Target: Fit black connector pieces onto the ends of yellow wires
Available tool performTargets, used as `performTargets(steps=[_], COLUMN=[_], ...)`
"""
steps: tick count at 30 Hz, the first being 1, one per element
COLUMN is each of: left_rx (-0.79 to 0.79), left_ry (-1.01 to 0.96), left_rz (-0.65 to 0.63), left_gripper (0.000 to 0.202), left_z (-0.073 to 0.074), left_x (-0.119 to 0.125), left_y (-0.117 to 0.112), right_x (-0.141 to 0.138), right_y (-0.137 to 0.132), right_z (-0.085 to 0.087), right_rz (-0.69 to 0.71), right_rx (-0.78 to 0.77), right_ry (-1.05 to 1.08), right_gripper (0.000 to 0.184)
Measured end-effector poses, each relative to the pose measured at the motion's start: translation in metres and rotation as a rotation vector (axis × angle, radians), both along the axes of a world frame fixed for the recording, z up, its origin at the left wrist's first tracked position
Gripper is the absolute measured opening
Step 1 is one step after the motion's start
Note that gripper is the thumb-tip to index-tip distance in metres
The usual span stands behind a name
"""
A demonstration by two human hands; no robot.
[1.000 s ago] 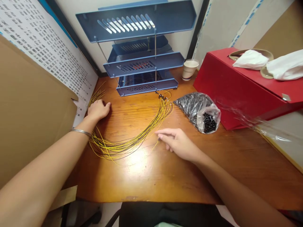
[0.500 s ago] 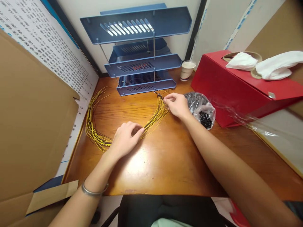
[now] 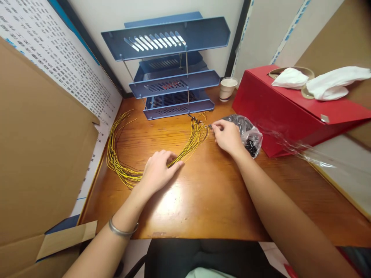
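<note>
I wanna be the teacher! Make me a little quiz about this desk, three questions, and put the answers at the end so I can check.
1. True or false: the clear plastic bag next to the right hand has small black pieces in it.
2. Which thing stands just to the right of the blue rack, near the back of the desk?
A) a lamp
B) a paper cup
C) a toy car
3. Fill in the missing word: the left hand is at a bundle of ____ and dark wires.

Key: 1. True. 2. B, the paper cup. 3. Yellow.
</note>
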State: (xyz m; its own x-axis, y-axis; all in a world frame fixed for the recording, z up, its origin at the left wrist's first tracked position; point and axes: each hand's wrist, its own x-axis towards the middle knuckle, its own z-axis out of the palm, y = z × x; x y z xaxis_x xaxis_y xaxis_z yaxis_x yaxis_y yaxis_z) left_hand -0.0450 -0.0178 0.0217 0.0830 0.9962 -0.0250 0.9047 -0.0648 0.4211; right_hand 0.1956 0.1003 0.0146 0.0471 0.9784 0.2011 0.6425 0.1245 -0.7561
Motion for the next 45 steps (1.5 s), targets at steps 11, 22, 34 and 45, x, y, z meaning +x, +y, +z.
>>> performTargets(steps=[11,22,34,45], left_rx=[-0.025,-0.009,0.023,0.061], left_ry=[-0.015,0.017,0.061,0.076], left_rz=[0.074,-0.083,-0.053,-0.062], left_gripper=[0.041,0.041,0.026,0.029], left_z=[-0.003,-0.003,-0.009,-0.011], left_x=[0.039,0.03,0.033,0.034], left_y=[0.062,0.053,0.045,0.041], right_x=[-0.017,-0.023,-0.021,-0.015], right_y=[-0.003,-0.008,-0.016,-0.017], right_z=[-0.017,-0.014,-0.009,-0.011], right_rz=[0.0,-0.001,-0.144,-0.144], right_rx=[-0.043,-0.082,-0.225,-0.236], right_ry=[-0.296,-0.505,-0.544,-0.501], right_gripper=[0.037,0.037,0.034,0.03])
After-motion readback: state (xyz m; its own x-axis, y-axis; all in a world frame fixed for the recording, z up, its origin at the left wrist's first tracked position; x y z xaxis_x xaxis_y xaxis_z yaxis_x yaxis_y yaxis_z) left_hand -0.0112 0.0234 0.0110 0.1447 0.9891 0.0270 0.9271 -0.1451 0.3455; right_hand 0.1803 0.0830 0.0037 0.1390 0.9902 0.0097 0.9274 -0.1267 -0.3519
